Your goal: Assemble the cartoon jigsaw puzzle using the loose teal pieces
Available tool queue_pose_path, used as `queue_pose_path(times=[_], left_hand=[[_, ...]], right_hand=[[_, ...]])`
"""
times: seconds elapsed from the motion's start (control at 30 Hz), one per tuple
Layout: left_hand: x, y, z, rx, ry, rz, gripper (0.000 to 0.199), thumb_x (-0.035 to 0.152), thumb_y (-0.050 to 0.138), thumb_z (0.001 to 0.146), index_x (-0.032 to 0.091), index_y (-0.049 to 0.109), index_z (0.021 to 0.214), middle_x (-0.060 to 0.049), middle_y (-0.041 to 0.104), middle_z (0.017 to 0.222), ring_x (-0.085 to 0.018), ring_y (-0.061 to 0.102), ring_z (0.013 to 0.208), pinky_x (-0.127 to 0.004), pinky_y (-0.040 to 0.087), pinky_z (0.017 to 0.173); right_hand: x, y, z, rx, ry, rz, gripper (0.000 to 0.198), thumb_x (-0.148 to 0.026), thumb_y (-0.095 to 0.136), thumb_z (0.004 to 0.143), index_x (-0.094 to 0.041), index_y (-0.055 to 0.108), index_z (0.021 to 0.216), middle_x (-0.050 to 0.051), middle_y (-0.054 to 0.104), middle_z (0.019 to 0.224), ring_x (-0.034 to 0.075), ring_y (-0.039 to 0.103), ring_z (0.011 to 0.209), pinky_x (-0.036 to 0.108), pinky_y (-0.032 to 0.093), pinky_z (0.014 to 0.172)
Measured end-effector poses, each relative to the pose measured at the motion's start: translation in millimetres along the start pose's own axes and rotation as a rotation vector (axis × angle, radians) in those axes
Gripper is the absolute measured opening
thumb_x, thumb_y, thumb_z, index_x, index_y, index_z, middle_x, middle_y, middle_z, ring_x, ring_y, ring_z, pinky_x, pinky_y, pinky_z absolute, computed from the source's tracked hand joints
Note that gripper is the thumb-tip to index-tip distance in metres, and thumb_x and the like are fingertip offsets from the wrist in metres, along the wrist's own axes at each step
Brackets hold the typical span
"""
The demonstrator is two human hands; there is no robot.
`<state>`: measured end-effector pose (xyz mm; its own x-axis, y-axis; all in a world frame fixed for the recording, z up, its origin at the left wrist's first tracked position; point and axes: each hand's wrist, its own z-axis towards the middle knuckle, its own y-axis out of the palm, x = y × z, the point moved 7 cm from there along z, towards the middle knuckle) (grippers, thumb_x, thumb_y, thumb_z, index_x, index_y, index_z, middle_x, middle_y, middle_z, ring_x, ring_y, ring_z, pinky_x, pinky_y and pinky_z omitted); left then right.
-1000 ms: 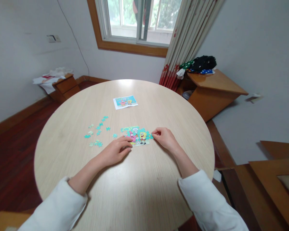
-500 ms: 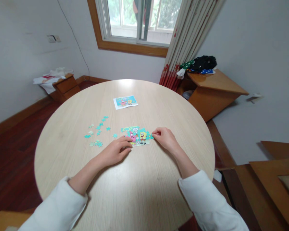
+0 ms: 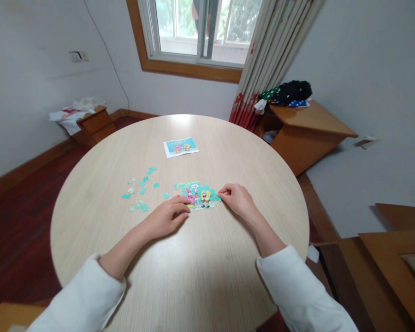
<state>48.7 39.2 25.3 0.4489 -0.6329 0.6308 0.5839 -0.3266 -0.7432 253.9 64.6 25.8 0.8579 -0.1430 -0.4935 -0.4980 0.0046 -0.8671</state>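
A partly joined jigsaw puzzle (image 3: 204,196) with cartoon figures lies flat on the round table (image 3: 200,272). My left hand (image 3: 168,215) rests at its lower left, fingers loosely apart, the fingertips touching that edge and covering part of it. At the puzzle's right edge my right hand (image 3: 238,197) is closed in a pinch on a small teal puzzle piece (image 3: 218,196). That piece meets the joined part; whether it is locked in I cannot tell. One loose piece (image 3: 165,195) lies just left of the puzzle.
Several loose teal pieces (image 3: 143,191) are scattered on the table's left side. Farther back lies a picture sheet (image 3: 180,147) with the same figures. Beyond the table stand a wooden cabinet (image 3: 297,138) with cloths on top, a curtain (image 3: 266,55) and a small drawer unit (image 3: 96,125).
The view has shifted very slightly. Both hands and the puzzle otherwise keep their places.
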Motion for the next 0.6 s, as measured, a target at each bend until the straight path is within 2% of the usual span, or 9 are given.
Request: queue_pose_path(times=[0.17,0.4,0.5,0.6], left_hand=[[1.1,0.1,0.4,-0.004,0.015,0.023,0.019,0.018,0.048,0.085,0.017,0.066,0.089,-0.011,0.063,0.115,-0.021,0.055,0.113,-0.039,0.044,0.096],[-0.8,-3.0,1.0,0.026,-0.017,-0.015,0.020,0.020,0.046,0.086,0.018,0.066,0.086,-0.010,0.066,0.112,-0.020,0.059,0.106,-0.039,0.045,0.095],[-2.6,-8.1,0.8,0.088,-0.031,-0.057,0.021,0.021,0.046,0.086,0.018,0.066,0.084,-0.010,0.067,0.110,-0.020,0.059,0.106,-0.040,0.042,0.098],[-9.7,-21.7,-0.9,0.222,-0.074,-0.089,0.019,0.023,0.048,0.085,0.018,0.067,0.083,-0.011,0.067,0.107,-0.021,0.061,0.103,-0.039,0.044,0.095]], right_hand=[[-1.9,-2.4,-1.4,0.001,0.021,-0.109,0.009,-0.026,0.061,0.078,-0.021,0.069,0.074,0.002,0.071,0.081,0.015,0.060,0.075,0.024,0.030,0.057],[2.9,2.3,2.4,-0.004,-0.030,0.009,0.009,-0.024,0.062,0.076,-0.019,0.068,0.070,0.003,0.070,0.075,0.015,0.060,0.069,0.024,0.033,0.057],[8.1,3.5,7.0,0.005,-0.052,0.127,0.011,-0.024,0.063,0.073,-0.017,0.067,0.066,0.004,0.069,0.071,0.015,0.060,0.066,0.024,0.035,0.057],[12.7,0.8,9.9,0.051,-0.055,0.223,0.013,-0.026,0.061,0.073,-0.016,0.067,0.066,0.004,0.068,0.068,0.015,0.060,0.064,0.025,0.038,0.058]])
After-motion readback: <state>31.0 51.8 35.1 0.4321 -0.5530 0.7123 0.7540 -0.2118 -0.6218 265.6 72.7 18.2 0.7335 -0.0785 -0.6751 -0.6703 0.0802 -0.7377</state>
